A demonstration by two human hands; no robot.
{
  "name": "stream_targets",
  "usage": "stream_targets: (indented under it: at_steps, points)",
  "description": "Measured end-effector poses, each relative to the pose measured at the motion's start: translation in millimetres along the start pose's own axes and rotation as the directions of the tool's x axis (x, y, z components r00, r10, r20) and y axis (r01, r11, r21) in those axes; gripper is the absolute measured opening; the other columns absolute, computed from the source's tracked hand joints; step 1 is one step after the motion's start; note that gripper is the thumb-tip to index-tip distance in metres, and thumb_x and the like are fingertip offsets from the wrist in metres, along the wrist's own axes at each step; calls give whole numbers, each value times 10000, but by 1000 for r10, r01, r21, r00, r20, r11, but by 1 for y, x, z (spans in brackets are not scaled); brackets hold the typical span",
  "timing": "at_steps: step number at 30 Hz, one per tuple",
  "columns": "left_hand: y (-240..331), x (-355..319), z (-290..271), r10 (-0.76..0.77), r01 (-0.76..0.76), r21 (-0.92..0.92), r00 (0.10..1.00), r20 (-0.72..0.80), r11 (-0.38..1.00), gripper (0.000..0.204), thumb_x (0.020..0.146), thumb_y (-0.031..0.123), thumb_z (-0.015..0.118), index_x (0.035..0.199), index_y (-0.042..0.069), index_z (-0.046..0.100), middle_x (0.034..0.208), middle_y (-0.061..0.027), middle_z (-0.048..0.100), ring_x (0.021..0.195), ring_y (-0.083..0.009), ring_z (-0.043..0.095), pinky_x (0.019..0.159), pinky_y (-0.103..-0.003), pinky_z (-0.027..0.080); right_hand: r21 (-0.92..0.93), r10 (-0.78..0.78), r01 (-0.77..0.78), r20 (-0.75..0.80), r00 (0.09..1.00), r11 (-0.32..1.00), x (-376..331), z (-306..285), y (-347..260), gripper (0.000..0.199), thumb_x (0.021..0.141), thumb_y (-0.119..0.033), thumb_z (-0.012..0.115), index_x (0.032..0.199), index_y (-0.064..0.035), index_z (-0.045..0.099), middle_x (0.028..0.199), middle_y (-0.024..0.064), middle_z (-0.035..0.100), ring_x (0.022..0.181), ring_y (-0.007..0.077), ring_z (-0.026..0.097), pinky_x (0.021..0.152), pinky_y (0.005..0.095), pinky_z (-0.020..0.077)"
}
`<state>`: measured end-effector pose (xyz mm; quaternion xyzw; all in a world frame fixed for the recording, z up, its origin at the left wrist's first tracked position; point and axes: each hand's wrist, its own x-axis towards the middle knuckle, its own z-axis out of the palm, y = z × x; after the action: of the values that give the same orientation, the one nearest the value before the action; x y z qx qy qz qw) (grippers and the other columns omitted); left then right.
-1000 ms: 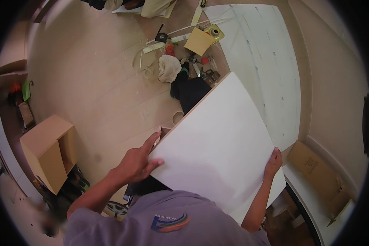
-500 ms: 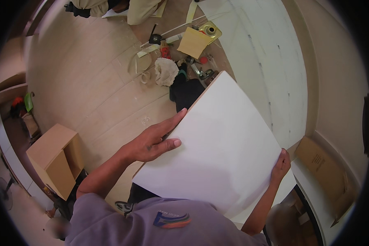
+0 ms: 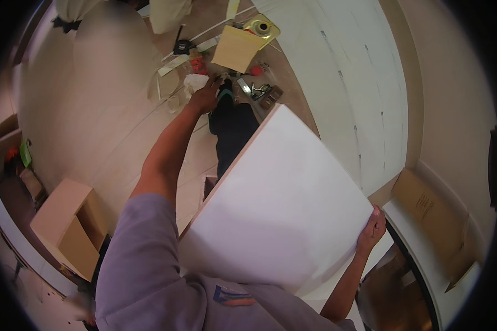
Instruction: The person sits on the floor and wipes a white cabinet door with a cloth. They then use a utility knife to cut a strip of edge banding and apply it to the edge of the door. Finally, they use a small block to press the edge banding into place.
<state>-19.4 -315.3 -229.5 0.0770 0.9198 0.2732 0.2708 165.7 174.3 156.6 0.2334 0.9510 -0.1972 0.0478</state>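
Observation:
A large white panel [image 3: 276, 204] with a thin brown edge lies tilted across my lap, against my shirt. My right hand [image 3: 373, 229] grips its right edge, the thumb on top and the other fingers mostly hidden beneath. My left hand [image 3: 205, 98] has left the panel and reaches far forward to the floor beside my foot. It covers part of a crumpled white cloth [image 3: 195, 83]; its fingers are too small and dark to show whether they hold anything. My black-trousered leg [image 3: 234, 135] stretches out past the panel's left edge.
Ahead on the floor lie a tape measure [image 3: 183, 47], a tan sheet [image 3: 236, 48], a yellow can [image 3: 264, 27], a metal hand plane [image 3: 262, 91] and a red round piece [image 3: 256, 70]. A brown box [image 3: 69, 220] stands left; cardboard [image 3: 431, 212] leans right. Another person's trousers [image 3: 168, 14] show at the top.
My left hand has let go of the panel's left edge and moved forward to the cloth by my foot. My right hand keeps its grip. The person at the top has leaned into view.

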Motion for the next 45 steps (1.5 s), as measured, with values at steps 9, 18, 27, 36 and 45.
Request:
stream_targets:
  at_steps: [9,18,27,36,45]
  points:
    - [-9,-19,-4,-75,72,118,997,19,990,264,904,221,570,1087,39,627,1114,-238,635,1019,-428,660,841,-522,533,-51,-32,30,-38,999,998,0,-3,-28,356,1028,-283,543,1001,31,709,953,143,712,927,282,644,912,381,465]
    - [5,-49,-51,26,-39,81,986,162,996,438,847,201,700,1234,18,609,1224,-233,657,1115,-373,654,950,-448,506,39,-209,209,10,978,977,17,-8,-48,278,985,-236,583,976,8,717,920,133,721,877,281,648,911,393,438]
    - [133,62,-122,247,-336,56,786,567,940,369,883,213,689,1191,10,669,1120,-229,693,1066,-365,672,916,-431,508,26,-128,127,26,991,992,19,-9,-37,276,962,-271,651,1018,-13,726,948,101,724,919,252,639,964,383,407]
    - [185,63,-58,174,-217,-73,495,851,973,500,931,288,672,1329,2,576,1222,-230,647,1172,-338,620,995,-409,480,73,-63,61,24,998,995,21,-15,-10,204,938,-194,675,1014,-11,721,948,92,714,916,252,622,941,371,412]
    - [152,112,10,330,-445,46,727,602,895,687,892,376,708,1477,126,449,1359,-303,483,1213,-472,566,1010,-486,481,112,-32,25,60,998,993,24,-11,26,201,953,-186,658,1002,1,713,941,98,707,907,242,615,904,357,425]
